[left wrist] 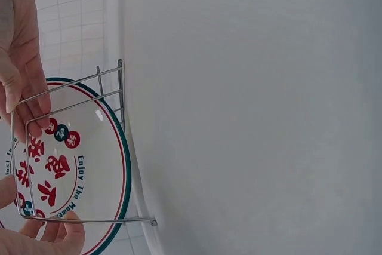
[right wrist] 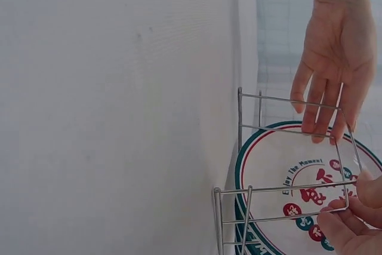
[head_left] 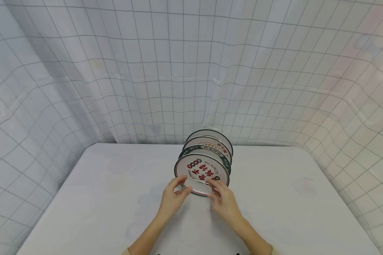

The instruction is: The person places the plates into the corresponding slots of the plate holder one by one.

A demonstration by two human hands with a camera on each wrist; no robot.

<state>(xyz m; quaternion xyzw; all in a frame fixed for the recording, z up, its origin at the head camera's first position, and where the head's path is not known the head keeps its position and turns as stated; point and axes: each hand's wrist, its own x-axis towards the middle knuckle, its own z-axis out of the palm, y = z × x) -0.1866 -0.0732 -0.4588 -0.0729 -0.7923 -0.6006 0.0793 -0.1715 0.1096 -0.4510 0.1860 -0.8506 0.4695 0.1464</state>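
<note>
A silver wire plate rack (head_left: 198, 181) stands on the white table and holds several round plates on edge, one behind another. The front plate (head_left: 199, 168) is white with red lettering and a dark green rim. My left hand (head_left: 173, 196) grips the rack's near upper left corner, thumb in front and fingers behind the wire. At the near upper right corner, my right hand (head_left: 224, 200) pinches the wire between thumb and fingers. In the right wrist view, the fingers of both hands overlap the front plate's face around the wire frame.
A white table (head_left: 99, 205) stretches out on both sides of the rack. White curtains with a dark grid (head_left: 159, 71) hang behind the table and along its sides. Behind the plates, the rack's far wire end (head_left: 213, 128) rises near the table's back edge.
</note>
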